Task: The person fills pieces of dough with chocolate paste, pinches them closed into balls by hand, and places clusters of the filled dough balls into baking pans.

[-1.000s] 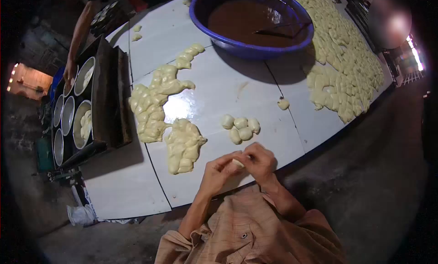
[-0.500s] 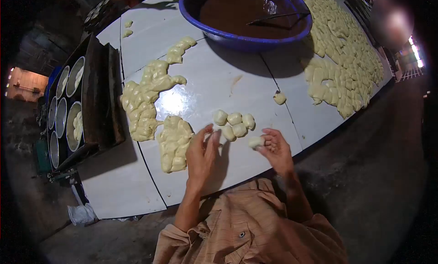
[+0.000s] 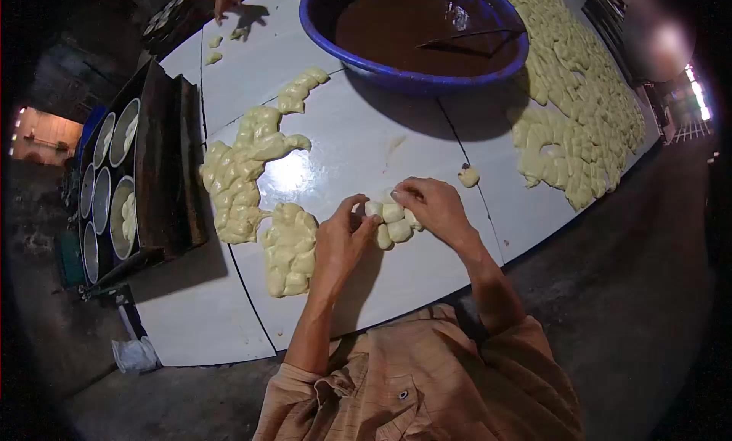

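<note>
Lying clustered | dough balls (image 3: 399, 230) | between left hand (image 3: 344, 233) and right hand (image 3: 438, 209)

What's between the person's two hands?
A cluster of small pale dough balls sits between the left hand and the right hand, seen in the head view.

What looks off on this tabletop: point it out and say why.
One small dough piece lies alone beyond the right hand, apart from the cluster of dough balls, with a dark patch that they don't show. A faint brown smear also marks the white tabletop, on the near side of the blue basin.
</note>
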Motion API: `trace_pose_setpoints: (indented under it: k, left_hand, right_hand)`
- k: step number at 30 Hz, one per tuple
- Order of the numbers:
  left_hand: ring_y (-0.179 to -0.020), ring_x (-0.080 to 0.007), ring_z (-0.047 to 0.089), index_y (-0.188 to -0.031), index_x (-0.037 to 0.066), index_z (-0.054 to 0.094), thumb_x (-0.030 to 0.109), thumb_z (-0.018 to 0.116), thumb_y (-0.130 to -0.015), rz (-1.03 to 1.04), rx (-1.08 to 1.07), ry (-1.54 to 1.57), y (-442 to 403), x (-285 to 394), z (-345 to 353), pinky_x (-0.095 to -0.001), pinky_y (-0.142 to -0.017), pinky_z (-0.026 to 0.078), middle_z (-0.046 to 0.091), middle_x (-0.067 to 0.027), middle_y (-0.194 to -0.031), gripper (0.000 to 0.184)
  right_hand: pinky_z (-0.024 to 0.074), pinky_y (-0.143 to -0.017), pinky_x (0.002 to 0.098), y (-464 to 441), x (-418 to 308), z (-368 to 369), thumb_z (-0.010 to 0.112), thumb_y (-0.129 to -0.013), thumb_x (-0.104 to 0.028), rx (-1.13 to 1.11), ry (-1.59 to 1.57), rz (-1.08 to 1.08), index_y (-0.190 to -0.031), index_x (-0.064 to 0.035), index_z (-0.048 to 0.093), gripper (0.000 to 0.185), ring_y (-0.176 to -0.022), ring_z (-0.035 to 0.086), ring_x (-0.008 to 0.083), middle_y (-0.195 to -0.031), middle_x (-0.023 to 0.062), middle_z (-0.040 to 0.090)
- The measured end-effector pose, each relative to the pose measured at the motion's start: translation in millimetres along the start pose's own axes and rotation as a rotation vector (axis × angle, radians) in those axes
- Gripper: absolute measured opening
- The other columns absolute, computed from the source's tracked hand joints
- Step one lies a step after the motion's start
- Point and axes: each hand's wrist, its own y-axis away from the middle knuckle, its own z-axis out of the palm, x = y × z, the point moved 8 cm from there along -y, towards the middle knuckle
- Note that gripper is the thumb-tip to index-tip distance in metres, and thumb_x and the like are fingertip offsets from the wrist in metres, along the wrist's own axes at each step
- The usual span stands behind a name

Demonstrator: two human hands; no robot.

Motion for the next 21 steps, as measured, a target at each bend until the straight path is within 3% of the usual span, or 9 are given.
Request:
trace_pose_setpoints:
  k: [3, 5, 7, 11, 15, 16, 17, 19, 21]
  left_hand:
    - [-0.087, -0.0249, 0.071, -0.134, 0.004, 0.059, 0.028, 0.074, -0.089, 0.167, 0.073, -0.187, 7, 6, -3, -0.0387, -0.077, 0.056, 0.069, -0.0203, -0.109, 0.053]
    - [-0.095, -0.0264, 0.069, -0.139, 0.005, 0.054, 0.022, 0.08, -0.083, 0.141, 0.117, -0.189, 21, 10, -10, -0.0389, -0.08, 0.056, 0.061, -0.0204, -0.122, 0.064]
    - [-0.097, -0.0288, 0.068, -0.141, 0.005, 0.051, 0.018, 0.083, -0.079, 0.036, 0.091, -0.109, 31, 4, -12, -0.039, -0.083, 0.056, 0.06, -0.0199, -0.124, 0.071]
    - [-0.104, -0.0312, 0.066, -0.145, 0.003, 0.046, 0.01, 0.084, -0.075, 0.172, 0.119, -0.123, 24, -3, 25, -0.0379, -0.087, 0.056, 0.061, -0.0204, -0.122, 0.079]
    - [-0.101, -0.0329, 0.067, -0.145, 0.002, 0.046, 0.01, 0.081, -0.078, 0.141, 0.153, 0.089, 21, -12, 23, -0.0374, -0.082, 0.057, 0.059, -0.0188, -0.124, 0.077]
    - [-0.096, -0.0279, 0.068, -0.148, 0.003, 0.042, 0.008, 0.082, -0.077, 0.213, 0.201, 0.005, 29, -4, 18, -0.0351, -0.079, 0.058, 0.058, -0.0176, -0.128, 0.082]
    - [-0.098, -0.0268, 0.067, -0.149, 0.003, 0.04, 0.006, 0.082, -0.077, 0.113, 0.181, 0.045, 35, -8, 15, -0.0347, -0.081, 0.058, 0.056, -0.0186, -0.131, 0.084]
    - [-0.103, -0.0245, 0.066, -0.152, 0.004, 0.037, 0.002, 0.083, -0.075, -0.082, 0.135, 0.128, 47, -13, 12, -0.0338, -0.086, 0.058, 0.052, -0.0207, -0.139, 0.089]
    - [-0.1, -0.0246, 0.067, -0.153, 0.004, 0.034, -0.001, 0.082, -0.075, -0.066, 0.167, 0.179, 49, -15, 19, -0.0337, -0.084, 0.058, 0.055, -0.0206, -0.136, 0.092]
  right_hand:
    - [0.0511, -0.09, 0.0425, 9, -20, -14, 0.064, -0.094, -0.032, 0.133, 0.247, -0.132, -0.113, -0.0068, 0.072, 0.032, -0.107, 0.064, 0.0326, -0.113, 0.0127, 0.067]
    - [0.0502, -0.092, 0.0435, 15, -19, -28, 0.065, -0.093, -0.027, 0.265, 0.167, -0.181, -0.124, -0.0038, 0.065, 0.039, -0.11, 0.062, 0.0336, -0.119, 0.0155, 0.063]
    - [0.0508, -0.092, 0.0436, 18, -16, -26, 0.061, -0.096, -0.024, 0.161, 0.053, -0.176, -0.131, -0.007, 0.062, 0.038, -0.106, 0.063, 0.035, -0.118, 0.0155, 0.062]
    - [0.0504, -0.089, 0.0476, 15, -19, 0, 0.049, -0.101, -0.019, -0.012, 0.026, -0.134, -0.123, -0.0079, 0.065, 0.03, -0.103, 0.064, 0.0364, -0.113, 0.0163, 0.064]
    - [0.0509, -0.092, 0.0446, 19, -13, -14, 0.051, -0.1, -0.022, -0.013, -0.008, -0.113, -0.139, -0.0101, 0.054, 0.041, -0.102, 0.065, 0.037, -0.118, 0.0178, 0.063]
    - [0.0509, -0.093, 0.0439, 23, -12, -20, 0.051, -0.1, -0.023, 0.012, -0.018, -0.109, -0.143, -0.0104, 0.051, 0.045, -0.102, 0.066, 0.0372, -0.119, 0.0182, 0.062]
    - [0.0517, -0.093, 0.0422, 27, -9, -25, 0.054, -0.098, -0.026, 0.002, -0.005, -0.073, -0.151, -0.0106, 0.039, 0.057, -0.098, 0.068, 0.0336, -0.123, 0.018, 0.061]
    - [0.0537, -0.089, 0.0393, 34, -7, -31, 0.06, -0.096, -0.022, -0.072, -0.001, 0.067, -0.153, -0.0093, 0.036, 0.063, -0.093, 0.07, 0.0273, -0.121, 0.0169, 0.061]
    - [0.0548, -0.086, 0.0372, 34, 7, -13, 0.063, -0.093, -0.018, -0.111, -0.19, 0.046, -0.152, -0.009, 0.038, 0.064, -0.09, 0.07, 0.0238, -0.12, 0.016, 0.061]
